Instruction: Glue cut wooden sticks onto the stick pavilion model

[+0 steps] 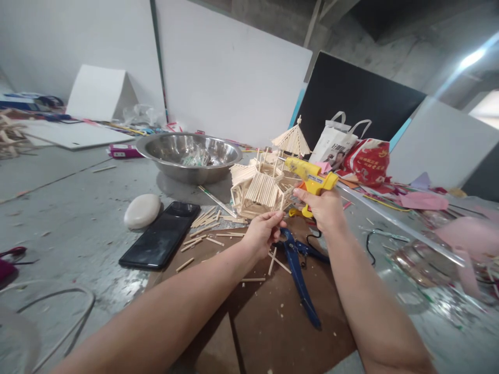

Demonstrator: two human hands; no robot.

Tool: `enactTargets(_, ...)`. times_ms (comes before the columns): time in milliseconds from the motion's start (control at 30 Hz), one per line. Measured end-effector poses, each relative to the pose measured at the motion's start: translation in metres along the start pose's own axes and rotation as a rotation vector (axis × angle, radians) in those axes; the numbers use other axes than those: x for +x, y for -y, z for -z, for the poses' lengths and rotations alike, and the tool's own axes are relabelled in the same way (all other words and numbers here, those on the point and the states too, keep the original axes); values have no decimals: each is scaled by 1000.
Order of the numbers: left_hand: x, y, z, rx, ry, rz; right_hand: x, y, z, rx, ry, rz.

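Observation:
My right hand is wrapped round a yellow hot glue gun, its nozzle pointing left toward the upper part of a small stick-built pavilion model. A clear glue stick juts from the gun's back. My left hand is closed in a pinch at the model's front lower edge; what its fingertips hold, if anything, is too small to make out. Just under the hands lie blue-handled cutters on a brown board. Loose cut sticks are scattered left of the model and around my left hand.
A steel basin stands behind on the left. Nearer are a black phone and a pale rounded object. White and red bags stand at the back right, with pink paper and plastic cluttering the right side.

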State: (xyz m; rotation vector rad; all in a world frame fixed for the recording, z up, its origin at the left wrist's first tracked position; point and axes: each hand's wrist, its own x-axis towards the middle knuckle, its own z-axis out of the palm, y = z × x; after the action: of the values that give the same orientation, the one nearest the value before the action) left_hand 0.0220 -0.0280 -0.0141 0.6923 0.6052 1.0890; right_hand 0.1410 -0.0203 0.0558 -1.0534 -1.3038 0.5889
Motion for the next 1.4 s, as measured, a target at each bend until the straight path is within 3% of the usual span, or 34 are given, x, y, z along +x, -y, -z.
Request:
enactTargets(733, 9, -14, 3, -7, 10, 126, 0, -5, 4, -100, 27, 19)
enactTargets(1400, 10, -14, 4, -42, -17, 115, 1, -8, 8, -106, 55, 39)
